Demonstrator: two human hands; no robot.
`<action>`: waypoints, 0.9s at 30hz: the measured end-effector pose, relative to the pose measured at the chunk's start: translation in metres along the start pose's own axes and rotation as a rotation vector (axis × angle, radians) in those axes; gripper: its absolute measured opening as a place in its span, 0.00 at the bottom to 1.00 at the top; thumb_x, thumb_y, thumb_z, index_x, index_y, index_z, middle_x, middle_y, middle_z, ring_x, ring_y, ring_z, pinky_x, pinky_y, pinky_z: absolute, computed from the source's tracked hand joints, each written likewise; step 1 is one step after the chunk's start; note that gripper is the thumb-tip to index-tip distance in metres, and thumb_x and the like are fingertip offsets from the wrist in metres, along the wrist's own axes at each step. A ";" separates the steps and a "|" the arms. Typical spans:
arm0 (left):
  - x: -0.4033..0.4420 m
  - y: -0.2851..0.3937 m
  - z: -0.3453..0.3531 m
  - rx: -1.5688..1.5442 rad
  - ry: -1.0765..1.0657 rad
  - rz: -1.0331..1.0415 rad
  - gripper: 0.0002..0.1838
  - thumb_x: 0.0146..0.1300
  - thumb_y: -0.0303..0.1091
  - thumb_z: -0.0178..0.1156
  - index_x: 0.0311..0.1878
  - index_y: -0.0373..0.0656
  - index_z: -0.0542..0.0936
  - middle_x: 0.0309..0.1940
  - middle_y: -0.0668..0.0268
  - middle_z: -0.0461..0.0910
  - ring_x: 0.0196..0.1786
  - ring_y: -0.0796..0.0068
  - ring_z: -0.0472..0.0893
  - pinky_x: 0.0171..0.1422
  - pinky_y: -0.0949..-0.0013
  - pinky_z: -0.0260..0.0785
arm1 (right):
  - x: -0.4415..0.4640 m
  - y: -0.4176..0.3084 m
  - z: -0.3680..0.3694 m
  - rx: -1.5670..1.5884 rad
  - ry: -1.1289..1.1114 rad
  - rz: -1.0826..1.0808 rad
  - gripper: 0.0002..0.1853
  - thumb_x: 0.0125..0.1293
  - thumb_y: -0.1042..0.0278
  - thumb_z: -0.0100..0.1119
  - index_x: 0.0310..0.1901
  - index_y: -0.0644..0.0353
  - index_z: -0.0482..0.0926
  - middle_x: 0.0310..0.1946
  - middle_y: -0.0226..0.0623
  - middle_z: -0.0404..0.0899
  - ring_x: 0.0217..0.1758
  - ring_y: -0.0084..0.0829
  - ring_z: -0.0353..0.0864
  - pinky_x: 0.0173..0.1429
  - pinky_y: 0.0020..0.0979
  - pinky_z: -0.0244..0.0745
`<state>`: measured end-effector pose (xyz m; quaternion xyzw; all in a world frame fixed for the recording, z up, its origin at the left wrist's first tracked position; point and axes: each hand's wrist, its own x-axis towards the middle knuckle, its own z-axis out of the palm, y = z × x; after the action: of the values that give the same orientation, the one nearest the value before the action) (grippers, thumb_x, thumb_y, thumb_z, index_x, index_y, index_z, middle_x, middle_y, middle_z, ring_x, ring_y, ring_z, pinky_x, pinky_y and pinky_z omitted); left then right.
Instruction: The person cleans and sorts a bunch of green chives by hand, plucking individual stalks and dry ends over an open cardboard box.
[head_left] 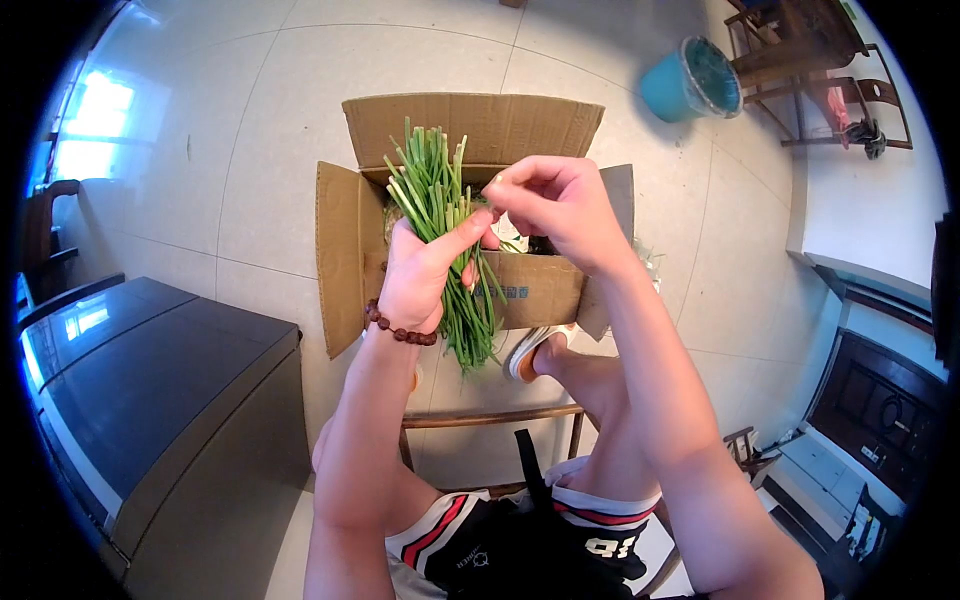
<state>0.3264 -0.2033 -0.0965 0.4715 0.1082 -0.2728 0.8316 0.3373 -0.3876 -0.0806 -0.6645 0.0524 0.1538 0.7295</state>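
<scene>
My left hand (425, 275) is wrapped round a thick bunch of chives (440, 190). Their pale cut ends point up and away from me, and the thin green tips hang below my wrist. Close beside the stalks, my right hand (560, 205) is closed in a pinch, thumb against forefinger. Anything between those fingertips is too small to make out. Both hands are above an open cardboard box (540, 275) with its flaps folded out. Part of a white printed item (510, 236) shows inside the box; my hands and the chives hide most of the rest.
A teal bucket (675, 88) with a plastic liner stands on the tiled floor (380, 60) at the far right, near wooden furniture (800, 50). At left is a large dark cabinet (170, 400). A wooden bar (490, 418) runs between my legs and the box.
</scene>
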 end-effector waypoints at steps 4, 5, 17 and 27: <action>-0.001 0.000 -0.001 0.007 0.007 -0.031 0.09 0.67 0.34 0.67 0.44 0.39 0.83 0.30 0.68 0.83 0.27 0.83 0.77 0.25 0.79 0.64 | 0.004 0.009 0.004 0.122 0.012 0.002 0.10 0.72 0.66 0.64 0.35 0.64 0.84 0.24 0.28 0.82 0.23 0.15 0.73 0.28 0.19 0.67; -0.001 0.000 -0.001 -0.013 -0.008 -0.037 0.09 0.67 0.34 0.67 0.44 0.39 0.83 0.30 0.69 0.83 0.26 0.83 0.77 0.25 0.79 0.64 | 0.004 0.010 0.003 0.121 0.012 0.001 0.10 0.72 0.66 0.64 0.35 0.64 0.84 0.24 0.28 0.82 0.23 0.15 0.73 0.28 0.19 0.67; -0.001 -0.007 -0.010 -0.250 -0.075 -0.174 0.07 0.70 0.35 0.63 0.46 0.43 0.81 0.30 0.69 0.81 0.20 0.81 0.72 0.24 0.76 0.64 | -0.001 0.002 0.013 0.184 -0.075 0.005 0.07 0.69 0.72 0.66 0.43 0.67 0.83 0.28 0.31 0.83 0.31 0.19 0.84 0.34 0.20 0.75; -0.002 -0.006 -0.005 -0.215 -0.092 -0.288 0.11 0.74 0.39 0.58 0.49 0.40 0.79 0.30 0.74 0.78 0.20 0.84 0.66 0.25 0.74 0.59 | 0.007 0.009 -0.008 0.136 0.140 0.069 0.18 0.74 0.56 0.61 0.33 0.64 0.84 0.20 0.25 0.76 0.24 0.15 0.70 0.30 0.20 0.62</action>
<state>0.3221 -0.2011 -0.1028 0.3467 0.1651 -0.3972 0.8335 0.3418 -0.3939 -0.0922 -0.6204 0.1364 0.1279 0.7617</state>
